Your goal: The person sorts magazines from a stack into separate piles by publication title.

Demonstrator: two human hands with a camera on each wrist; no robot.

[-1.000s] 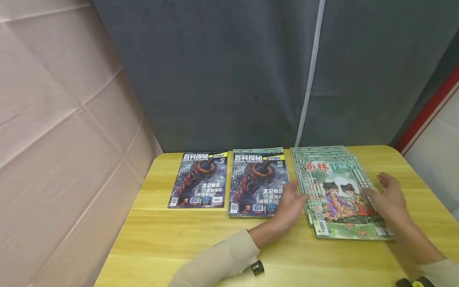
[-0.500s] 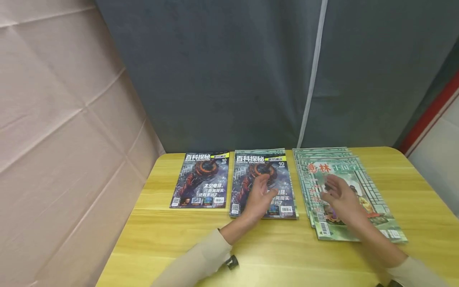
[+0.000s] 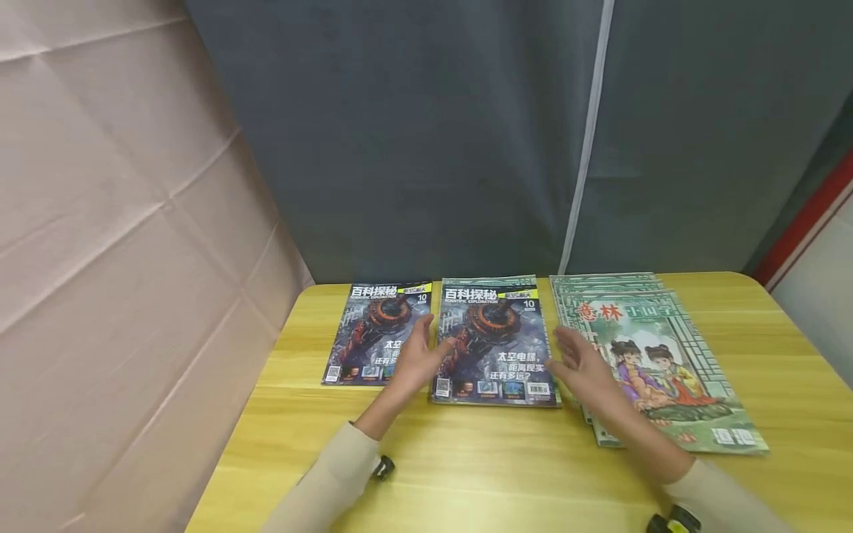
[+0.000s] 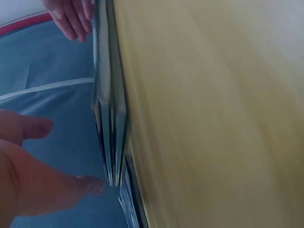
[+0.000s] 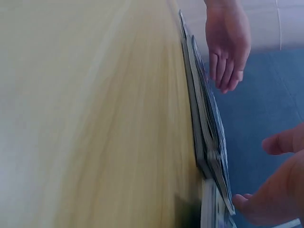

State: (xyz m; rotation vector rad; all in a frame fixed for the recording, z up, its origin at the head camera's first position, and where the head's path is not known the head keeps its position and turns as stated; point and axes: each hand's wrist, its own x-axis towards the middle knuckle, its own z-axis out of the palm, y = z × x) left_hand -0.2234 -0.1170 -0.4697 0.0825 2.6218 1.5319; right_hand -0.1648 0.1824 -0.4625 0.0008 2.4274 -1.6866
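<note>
In the head view a dark magazine (image 3: 496,340) tops the middle stack, a green edge showing under it. My left hand (image 3: 416,359) is at its left side, fingers relaxed, partly over the left dark magazine (image 3: 360,333). My right hand (image 3: 586,370) is at its right side, over the left edge of the green magazines (image 3: 693,385). Both wrist views show the hands empty: the left hand (image 4: 42,175) has thumb and fingers apart near the stack's edges (image 4: 111,118), the right hand (image 5: 280,180) likewise beside the stack (image 5: 206,118). Whether fingertips touch is unclear.
The yellow wooden table (image 3: 480,474) runs in front of the magazines. A grey curtain (image 3: 426,148) hangs along its back edge, and a pinkish cloth (image 3: 133,259) stands at the left. The green magazines are fanned unevenly.
Both hands have moved left: the left hand from the middle stack's right side to its left, the right hand from the green stack to the middle stack's right side. The green top magazine is slightly shifted right.
</note>
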